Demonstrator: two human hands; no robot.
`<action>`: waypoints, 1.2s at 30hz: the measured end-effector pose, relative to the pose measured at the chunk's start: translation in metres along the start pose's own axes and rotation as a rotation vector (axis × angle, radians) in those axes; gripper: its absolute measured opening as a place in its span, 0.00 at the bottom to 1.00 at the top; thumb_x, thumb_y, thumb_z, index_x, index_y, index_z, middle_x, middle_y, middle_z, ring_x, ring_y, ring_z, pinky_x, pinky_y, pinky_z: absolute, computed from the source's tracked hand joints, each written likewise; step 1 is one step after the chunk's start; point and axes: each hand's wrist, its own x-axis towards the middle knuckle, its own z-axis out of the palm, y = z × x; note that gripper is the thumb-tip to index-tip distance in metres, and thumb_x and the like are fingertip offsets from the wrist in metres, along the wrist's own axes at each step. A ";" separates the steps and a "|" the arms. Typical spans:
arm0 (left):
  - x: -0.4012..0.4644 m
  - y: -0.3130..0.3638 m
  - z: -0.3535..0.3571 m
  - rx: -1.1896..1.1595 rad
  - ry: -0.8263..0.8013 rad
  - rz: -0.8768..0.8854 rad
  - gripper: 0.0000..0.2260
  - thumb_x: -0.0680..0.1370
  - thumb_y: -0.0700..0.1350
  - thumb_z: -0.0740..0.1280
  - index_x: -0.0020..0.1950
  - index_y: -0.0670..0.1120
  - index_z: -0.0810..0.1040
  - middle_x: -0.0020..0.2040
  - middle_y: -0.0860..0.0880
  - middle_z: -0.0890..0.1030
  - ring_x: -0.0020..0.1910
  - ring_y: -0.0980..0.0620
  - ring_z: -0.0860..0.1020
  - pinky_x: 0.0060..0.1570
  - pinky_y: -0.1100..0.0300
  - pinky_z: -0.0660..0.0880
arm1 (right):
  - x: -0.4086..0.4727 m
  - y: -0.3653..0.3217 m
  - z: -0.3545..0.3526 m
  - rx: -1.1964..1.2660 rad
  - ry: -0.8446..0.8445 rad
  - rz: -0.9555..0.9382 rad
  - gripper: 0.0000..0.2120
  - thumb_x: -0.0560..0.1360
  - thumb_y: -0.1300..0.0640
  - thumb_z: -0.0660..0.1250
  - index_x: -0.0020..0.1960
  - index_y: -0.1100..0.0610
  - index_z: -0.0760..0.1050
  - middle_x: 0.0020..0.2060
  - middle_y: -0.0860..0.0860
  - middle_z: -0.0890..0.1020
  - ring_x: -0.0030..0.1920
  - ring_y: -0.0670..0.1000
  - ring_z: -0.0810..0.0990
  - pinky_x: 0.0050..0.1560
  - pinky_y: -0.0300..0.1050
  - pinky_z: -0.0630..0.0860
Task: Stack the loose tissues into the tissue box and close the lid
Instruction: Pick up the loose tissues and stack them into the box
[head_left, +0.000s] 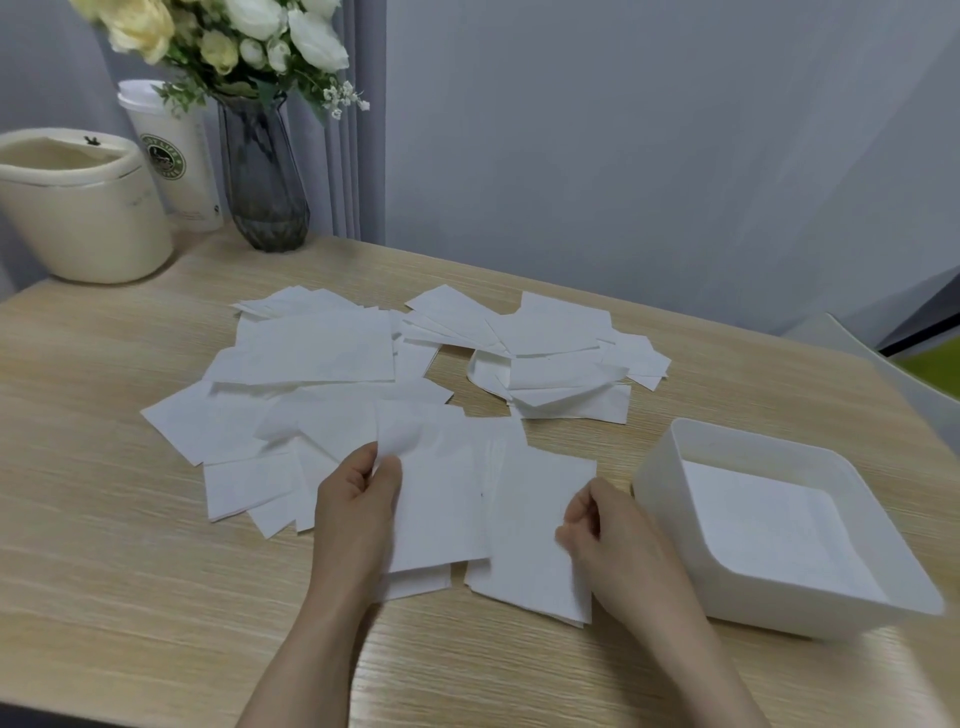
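Head view, looking down over both forearms at a wood-grain bench (104, 571). Nearest, at about 6 o'clock, two small stacks of tissues lay side by side. The left hand (358, 499) pinched the upper left corner of the left stack (441, 499) between thumb and fingers, so that grip was grasping tissue. The right hand (597, 525) had thumb and curled fingers on the right edge of the right stack (535, 525); it looked like a light pinch on the top sheets, though how many sheets it held could not be told.

At 3 o'clock, just beside the right stack, stood the open white tissue box (670, 462), rim up, with a flat layer of tissues already lying in its bottom. No lid was in view.

Farther out, from 10 to 1 o'clock, the loose tissues (322, 348) spread in an overlapping scatter across the middle of the bench, some fanned, a few curled at the edges. Most of the job seemed still ahead.

Judgement on the step in hand: squaring the two near stacks before loading. It would go best by merging them into one, tapping the edges flush on the bench, then carrying the pile flat and supported from beneath, lowering it level into the box so the corners do not fold against the walls.

Far edge, 10 to 11 o'clock: a cream bin (83, 218), a paper cup (179, 166) and a glass vase of flowers (265, 171), well apart from the work.
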 end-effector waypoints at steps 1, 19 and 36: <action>0.000 0.000 0.000 0.002 0.002 -0.003 0.13 0.81 0.38 0.62 0.42 0.50 0.83 0.41 0.40 0.82 0.41 0.48 0.77 0.44 0.53 0.71 | 0.002 -0.002 -0.001 -0.028 0.019 -0.023 0.03 0.76 0.56 0.64 0.48 0.51 0.70 0.46 0.44 0.73 0.48 0.46 0.73 0.41 0.42 0.68; -0.002 0.002 0.000 -0.007 0.013 -0.013 0.11 0.80 0.39 0.62 0.46 0.47 0.83 0.40 0.49 0.84 0.39 0.51 0.79 0.42 0.54 0.73 | 0.063 -0.027 0.007 -0.435 -0.138 -0.450 0.12 0.66 0.47 0.73 0.48 0.47 0.75 0.50 0.45 0.65 0.59 0.48 0.62 0.54 0.42 0.53; -0.006 0.010 0.000 -0.146 0.064 -0.073 0.14 0.81 0.36 0.60 0.48 0.48 0.84 0.41 0.50 0.85 0.41 0.50 0.81 0.44 0.55 0.75 | 0.031 -0.021 -0.008 -0.266 -0.224 -0.064 0.13 0.72 0.58 0.66 0.55 0.50 0.72 0.50 0.47 0.78 0.54 0.52 0.77 0.48 0.43 0.70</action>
